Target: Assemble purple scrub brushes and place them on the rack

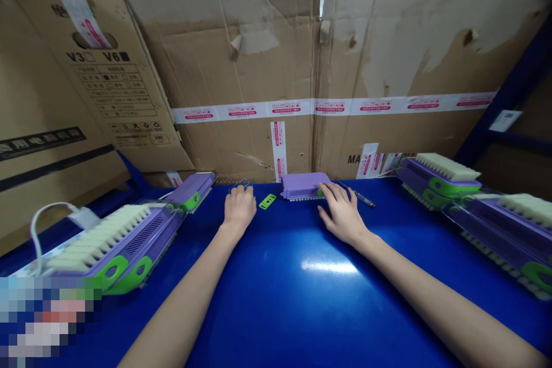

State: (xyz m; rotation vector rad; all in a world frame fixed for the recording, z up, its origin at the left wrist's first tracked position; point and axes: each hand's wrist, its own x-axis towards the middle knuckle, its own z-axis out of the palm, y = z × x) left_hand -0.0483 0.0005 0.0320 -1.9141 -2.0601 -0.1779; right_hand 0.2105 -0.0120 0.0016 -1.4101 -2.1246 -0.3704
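My left hand [239, 207] lies on the blue table [284, 276] with its fingers curled onto a clear plastic piece [240, 184] at the back edge. A small green tab [267, 202] lies just right of it. My right hand [342, 213] rests with fingers spread, its fingertips touching the right end of a purple brush block [304, 185] that lies bristles down. A thin pen-like tool [360, 196] lies just right of that hand.
Purple brushes with cream bristles and green handles are stacked at the left [116, 236] and at the right [470, 195]. Worn cardboard boxes [267, 57] wall the back. A white cord [43, 215] loops at the far left.
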